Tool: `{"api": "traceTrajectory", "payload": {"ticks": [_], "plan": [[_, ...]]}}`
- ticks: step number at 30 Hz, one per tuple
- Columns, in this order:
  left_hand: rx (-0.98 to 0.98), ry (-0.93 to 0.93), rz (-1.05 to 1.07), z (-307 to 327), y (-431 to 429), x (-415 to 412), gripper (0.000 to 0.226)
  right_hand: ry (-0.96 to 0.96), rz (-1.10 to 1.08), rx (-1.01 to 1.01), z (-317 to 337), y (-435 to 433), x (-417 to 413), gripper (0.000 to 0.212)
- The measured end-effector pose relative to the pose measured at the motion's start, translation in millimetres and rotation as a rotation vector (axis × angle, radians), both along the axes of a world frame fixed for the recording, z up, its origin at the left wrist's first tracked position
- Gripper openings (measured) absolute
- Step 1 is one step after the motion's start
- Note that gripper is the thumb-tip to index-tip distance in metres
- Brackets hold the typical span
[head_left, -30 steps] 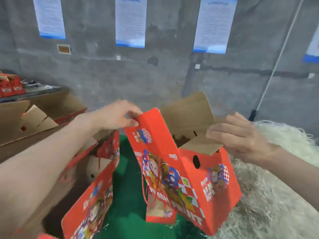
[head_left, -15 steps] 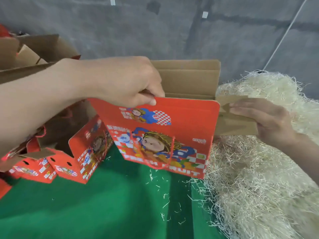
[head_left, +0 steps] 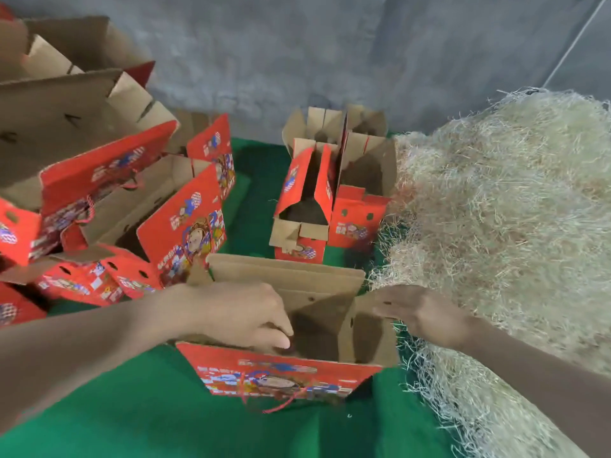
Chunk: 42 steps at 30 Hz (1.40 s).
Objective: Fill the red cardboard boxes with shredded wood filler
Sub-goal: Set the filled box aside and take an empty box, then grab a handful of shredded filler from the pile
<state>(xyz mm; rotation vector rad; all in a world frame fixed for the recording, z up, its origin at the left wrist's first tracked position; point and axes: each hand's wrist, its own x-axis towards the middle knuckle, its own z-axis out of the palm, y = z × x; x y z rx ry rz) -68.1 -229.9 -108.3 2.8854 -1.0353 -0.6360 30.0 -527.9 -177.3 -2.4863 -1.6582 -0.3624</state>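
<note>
Two bare hands work at one open red box [head_left: 281, 371] that stands on the green-covered counter [head_left: 132, 411], close to the camera, with its printed front panel facing the person and a red cord handle [head_left: 281, 404] hanging from that panel. The left hand [head_left: 244, 315] reaches over the box's left end, and its grip is closed: the fingers curl down over the top edge of the front panel, though the shadow inside makes it hard to say whether they pinch the panel itself or an inner flap. The right hand [head_left: 426, 314] lies flat with its fingers straight and its grip released, the fingertips resting on the brown flap at the box's right end. The inside of the box shows bare brown cardboard. The shredded wood filler [head_left: 496, 209] lies in a large pale heap along the right side of the counter, just beside the box and touching its right end, with loose strands trailing onto the green cover. Behind the box, a pair of open red boxes [head_left: 355, 216] stands side by side against the heap. A jumble of more red boxes [head_left: 99, 193] with raised flaps fills the left side, below a grey wall [head_left: 297, 61].
</note>
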Motion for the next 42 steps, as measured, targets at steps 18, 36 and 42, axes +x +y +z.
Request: {"api": "traceTrajectory", "payload": {"ticks": [18, 36, 42], "plan": [[-0.215, -0.302, 0.483, -83.4, -7.8, 68.6, 0.025, 0.571, -0.251, 0.028, -19.1, 46.1, -73.7, 0.035], [-0.645, -0.142, 0.196, -41.4, -179.3, 74.8, 0.046, 0.203, -1.282, -0.179, 23.2, -165.9, 4.9, 0.094], [-0.653, -0.072, 0.201, -35.8, -248.1, 104.4, 0.05, 0.245, -1.194, -0.321, -6.9, -182.0, 37.3, 0.113]]}}
